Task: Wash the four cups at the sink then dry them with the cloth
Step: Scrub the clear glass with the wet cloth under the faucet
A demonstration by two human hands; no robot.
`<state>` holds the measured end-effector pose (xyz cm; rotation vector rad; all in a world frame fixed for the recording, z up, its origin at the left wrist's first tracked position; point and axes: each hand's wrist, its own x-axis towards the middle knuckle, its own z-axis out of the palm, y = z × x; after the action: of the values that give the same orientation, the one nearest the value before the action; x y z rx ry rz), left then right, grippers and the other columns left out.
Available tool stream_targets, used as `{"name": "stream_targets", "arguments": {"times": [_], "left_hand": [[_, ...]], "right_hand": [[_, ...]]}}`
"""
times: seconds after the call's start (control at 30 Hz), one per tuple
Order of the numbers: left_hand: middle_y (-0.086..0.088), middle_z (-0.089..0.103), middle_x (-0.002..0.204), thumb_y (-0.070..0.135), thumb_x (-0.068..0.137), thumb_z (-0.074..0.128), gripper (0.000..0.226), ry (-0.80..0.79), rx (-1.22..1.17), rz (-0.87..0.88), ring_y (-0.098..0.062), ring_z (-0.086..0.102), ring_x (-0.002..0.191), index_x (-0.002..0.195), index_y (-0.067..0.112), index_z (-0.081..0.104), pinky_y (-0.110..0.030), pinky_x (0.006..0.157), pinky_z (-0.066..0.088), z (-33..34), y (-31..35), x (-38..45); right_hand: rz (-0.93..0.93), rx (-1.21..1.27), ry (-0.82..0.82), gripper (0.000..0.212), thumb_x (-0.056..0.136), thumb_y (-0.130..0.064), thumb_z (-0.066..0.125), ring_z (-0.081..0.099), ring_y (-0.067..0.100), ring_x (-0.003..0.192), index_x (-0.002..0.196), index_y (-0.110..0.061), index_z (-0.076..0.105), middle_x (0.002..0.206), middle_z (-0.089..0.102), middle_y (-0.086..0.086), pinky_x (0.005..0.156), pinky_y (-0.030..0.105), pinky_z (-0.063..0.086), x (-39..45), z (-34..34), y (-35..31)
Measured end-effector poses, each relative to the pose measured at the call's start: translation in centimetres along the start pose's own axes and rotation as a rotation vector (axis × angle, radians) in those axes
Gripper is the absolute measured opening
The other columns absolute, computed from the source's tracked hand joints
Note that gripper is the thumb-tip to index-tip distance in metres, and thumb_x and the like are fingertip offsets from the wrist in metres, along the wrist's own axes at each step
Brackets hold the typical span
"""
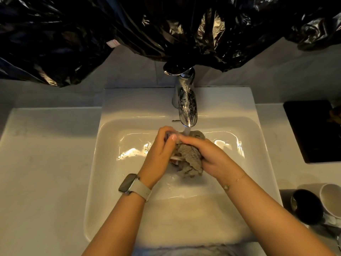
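Note:
Over the white sink (110, 182), my left hand (158, 152) grips a cup (175, 159); only a pale rim and a reddish patch of it show between my hands. My right hand (208, 154) presses a wet grey cloth (190, 161) against the cup. Water runs from the chrome tap (187, 108) onto the cloth and my fingertips. At the right edge of the counter stand a dark cup (307, 206) and a white cup (332, 198), apart from my hands.
A black tray or mat (313, 130) lies on the counter at right. Black plastic sheeting (166, 30) hangs over the wall behind the tap. The white counter (42, 163) extends to the left of the basin. A watch is on my left wrist.

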<state>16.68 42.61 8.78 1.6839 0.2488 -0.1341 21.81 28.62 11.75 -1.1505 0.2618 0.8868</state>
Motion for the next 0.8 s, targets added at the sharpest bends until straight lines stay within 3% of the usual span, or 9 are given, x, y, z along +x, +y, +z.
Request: {"name": "stream_targets", "arguments": {"times": [0.1,0.2,0.3,0.4,0.47,0.53,0.6,0.7,0.8], "left_hand": [[0.001,0.064,0.093,0.058,0.098,0.037,0.033,-0.056,-0.080,-0.059,-0.010,0.064,0.076,0.118,0.033,0.048,-0.021,0.062,0.051,-0.8,-0.2,0.0],[0.002,0.061,0.069,0.064,0.099,0.023,0.065,-0.143,-0.259,-0.295,-0.009,0.050,0.055,0.113,0.015,0.064,-0.021,0.051,0.037,-1.2,1.3,0.2],[-0.002,0.062,0.076,0.061,0.099,0.023,0.067,-0.091,-0.164,-0.311,-0.013,0.055,0.063,0.118,0.009,0.060,-0.025,0.057,0.044,-1.1,1.2,0.3],[-0.002,0.063,0.099,0.057,0.098,0.036,0.033,0.045,-0.012,-0.032,-0.024,0.063,0.089,0.115,0.034,0.052,-0.036,0.075,0.054,-0.8,0.2,-0.1],[0.006,0.062,0.104,0.053,0.097,0.039,0.026,0.008,0.057,0.107,-0.016,0.065,0.096,0.116,0.038,0.048,-0.031,0.078,0.056,-0.5,-0.3,-0.4],[0.007,0.062,0.106,0.051,0.100,0.038,0.026,-0.017,-0.022,0.061,-0.008,0.067,0.091,0.119,0.036,0.047,-0.026,0.073,0.056,-0.5,-0.1,-0.5],[0.001,0.066,0.095,0.060,0.099,0.029,0.047,-0.073,-0.227,-0.149,-0.009,0.065,0.071,0.123,0.027,0.051,-0.024,0.059,0.051,-0.8,0.5,-0.2],[-0.004,0.058,0.066,0.066,0.097,0.024,0.071,-0.124,-0.307,-0.343,-0.012,0.050,0.056,0.115,0.008,0.062,-0.022,0.051,0.041,-1.1,0.9,0.3],[-0.001,0.060,0.083,0.050,0.104,0.031,0.041,0.038,-0.144,-0.210,-0.013,0.056,0.068,0.113,0.017,0.052,-0.019,0.052,0.043,-0.2,0.8,0.5]], "right_hand": [[-0.101,-0.177,-0.039,0.040,0.072,-0.018,0.079,0.070,0.031,0.093,0.108,-0.005,0.069,0.100,0.073,0.018,0.082,0.040,0.059,-0.1,-0.2,0.3],[-0.266,-0.486,-0.068,0.020,0.075,-0.003,0.079,0.071,0.010,0.079,0.090,-0.015,0.073,0.080,0.076,-0.001,0.072,0.027,0.057,-0.4,-0.2,0.6],[-0.306,-0.495,-0.094,0.025,0.074,0.002,0.078,0.071,0.005,0.078,0.093,-0.014,0.073,0.080,0.075,-0.008,0.071,0.015,0.051,-0.5,-0.1,0.6],[-0.225,-0.281,-0.057,0.026,0.077,-0.014,0.075,0.072,0.019,0.083,0.102,-0.005,0.072,0.090,0.076,0.007,0.072,0.025,0.055,-0.3,-0.4,0.8],[-0.149,-0.121,-0.040,0.032,0.076,-0.020,0.072,0.071,0.025,0.088,0.104,-0.006,0.071,0.097,0.074,0.013,0.075,0.031,0.058,-0.2,-0.6,0.7],[-0.225,-0.215,-0.023,0.022,0.080,-0.014,0.071,0.071,0.022,0.087,0.101,-0.007,0.073,0.094,0.075,0.011,0.077,0.030,0.058,-0.4,-0.6,0.8],[-0.316,-0.451,-0.001,0.014,0.081,-0.010,0.075,0.072,0.018,0.082,0.095,-0.007,0.075,0.086,0.076,0.007,0.077,0.032,0.059,-0.5,-0.5,1.1],[-0.329,-0.605,-0.003,0.020,0.078,-0.018,0.080,0.070,0.035,0.081,0.095,-0.009,0.076,0.084,0.075,0.015,0.076,0.051,0.057,0.0,-0.4,1.6],[-0.317,-0.484,0.032,0.018,0.082,-0.017,0.076,0.070,0.035,0.076,0.094,-0.004,0.073,0.084,0.073,0.021,0.072,0.048,0.058,0.2,0.0,1.0]]}}
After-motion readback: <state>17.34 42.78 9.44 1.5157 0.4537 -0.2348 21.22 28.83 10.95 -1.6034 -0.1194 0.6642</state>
